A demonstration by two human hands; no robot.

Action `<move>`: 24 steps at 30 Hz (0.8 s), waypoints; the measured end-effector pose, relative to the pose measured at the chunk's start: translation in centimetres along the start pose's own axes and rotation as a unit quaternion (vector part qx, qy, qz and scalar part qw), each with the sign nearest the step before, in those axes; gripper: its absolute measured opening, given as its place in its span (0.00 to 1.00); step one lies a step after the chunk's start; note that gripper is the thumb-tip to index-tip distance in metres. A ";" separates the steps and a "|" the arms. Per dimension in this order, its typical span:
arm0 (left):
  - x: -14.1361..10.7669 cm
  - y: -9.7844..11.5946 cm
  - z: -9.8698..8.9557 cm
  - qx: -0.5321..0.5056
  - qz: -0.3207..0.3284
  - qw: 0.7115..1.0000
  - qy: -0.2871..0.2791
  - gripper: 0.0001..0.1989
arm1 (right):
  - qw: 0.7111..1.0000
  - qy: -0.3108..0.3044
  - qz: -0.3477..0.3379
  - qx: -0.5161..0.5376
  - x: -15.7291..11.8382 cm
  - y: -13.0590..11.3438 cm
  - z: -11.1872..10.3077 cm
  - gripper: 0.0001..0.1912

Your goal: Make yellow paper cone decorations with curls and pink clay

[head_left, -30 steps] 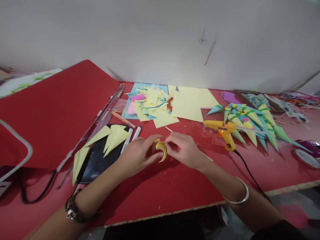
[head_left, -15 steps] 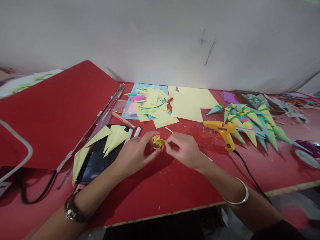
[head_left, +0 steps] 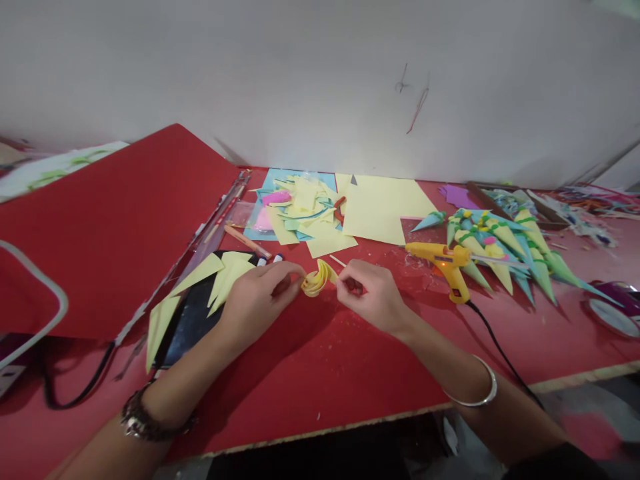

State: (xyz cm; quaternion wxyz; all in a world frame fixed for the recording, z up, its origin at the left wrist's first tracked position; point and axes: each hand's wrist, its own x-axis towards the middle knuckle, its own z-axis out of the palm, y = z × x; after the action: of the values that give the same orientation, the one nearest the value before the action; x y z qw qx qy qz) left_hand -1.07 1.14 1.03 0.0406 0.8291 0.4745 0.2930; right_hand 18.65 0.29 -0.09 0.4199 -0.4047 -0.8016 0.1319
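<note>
Between my two hands is a small coil of yellow paper strip (head_left: pixel 315 283), with a loop standing up on its right side. My left hand (head_left: pixel 264 293) pinches the coil's left edge between thumb and fingertips. The fingers of my right hand (head_left: pixel 371 293) are closed on the strip's right end. A thin pale stick (head_left: pixel 338 261) lies on the red table just behind. To the right rests a yellow glue gun (head_left: pixel 445 262) with a small orange light. Yellow paper cones (head_left: pixel 227 277) lie on a black tablet (head_left: pixel 187 333) beside my left hand.
Paper scraps (head_left: pixel 305 200) and a large yellow sheet (head_left: pixel 385 207) lie at the back. Several blue and yellow cones (head_left: pixel 505 237) are piled at the right. A red board (head_left: pixel 125 227) stands at the left. The glue gun's black cord (head_left: pixel 495 343) runs over the table's front edge.
My hands have moved slightly apart. A loop of the yellow strip now rises from the coil toward my right fingers, and more of the coil shows.
</note>
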 end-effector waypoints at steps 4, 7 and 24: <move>0.0 0.2 -0.2 -0.012 -0.014 0.999 0.048 0.06 | 1.000 0.016 0.023 -0.010 0.0 0.0 -0.1 0.08; -0.1 0.5 -0.3 -0.020 0.004 0.999 0.049 0.07 | 0.999 0.021 0.024 -0.024 -0.1 0.0 0.0 0.08; -0.6 0.9 1.1 -0.018 0.057 0.998 0.007 0.10 | 0.999 -0.017 -0.013 -0.025 0.0 -0.4 0.3 0.10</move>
State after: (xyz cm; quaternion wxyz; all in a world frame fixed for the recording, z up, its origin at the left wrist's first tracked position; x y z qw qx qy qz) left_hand -0.02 0.37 0.18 0.0353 0.8520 0.4211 0.3091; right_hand 18.16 0.03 -0.09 0.3973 -0.4020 -0.8171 0.1134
